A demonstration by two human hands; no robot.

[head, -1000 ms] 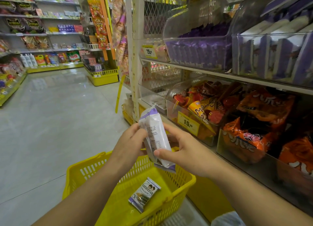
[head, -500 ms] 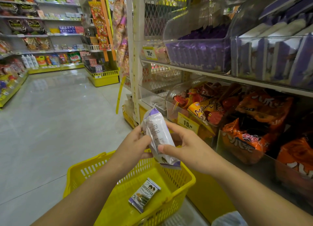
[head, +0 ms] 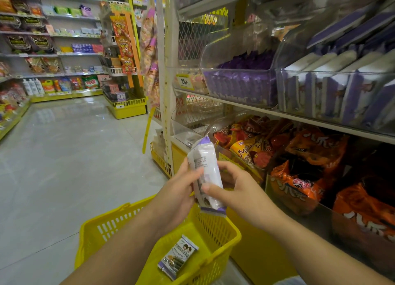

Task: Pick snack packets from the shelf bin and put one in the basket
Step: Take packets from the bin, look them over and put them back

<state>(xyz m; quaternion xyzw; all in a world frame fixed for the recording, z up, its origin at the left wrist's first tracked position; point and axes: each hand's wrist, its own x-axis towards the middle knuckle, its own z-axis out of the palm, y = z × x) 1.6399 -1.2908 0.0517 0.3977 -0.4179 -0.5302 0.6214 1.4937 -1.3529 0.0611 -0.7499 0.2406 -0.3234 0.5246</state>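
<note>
Snack packet (head: 206, 171) turned slightly more upright, left hand (head: 177, 197) and right hand (head: 237, 190) shifted toward shelf (head: 256, 110)

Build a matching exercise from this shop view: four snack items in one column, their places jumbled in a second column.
Column 1
1. white-and-purple packet
2. small packet with cartoon faces
3. orange bags
4. purple packets

Column 2
A. in the upper clear bin
B. lying in the yellow basket
C. held by the left hand and right hand
D. in the lower clear bin

Pairs: 1-C, 2-B, 3-D, 4-A
</note>
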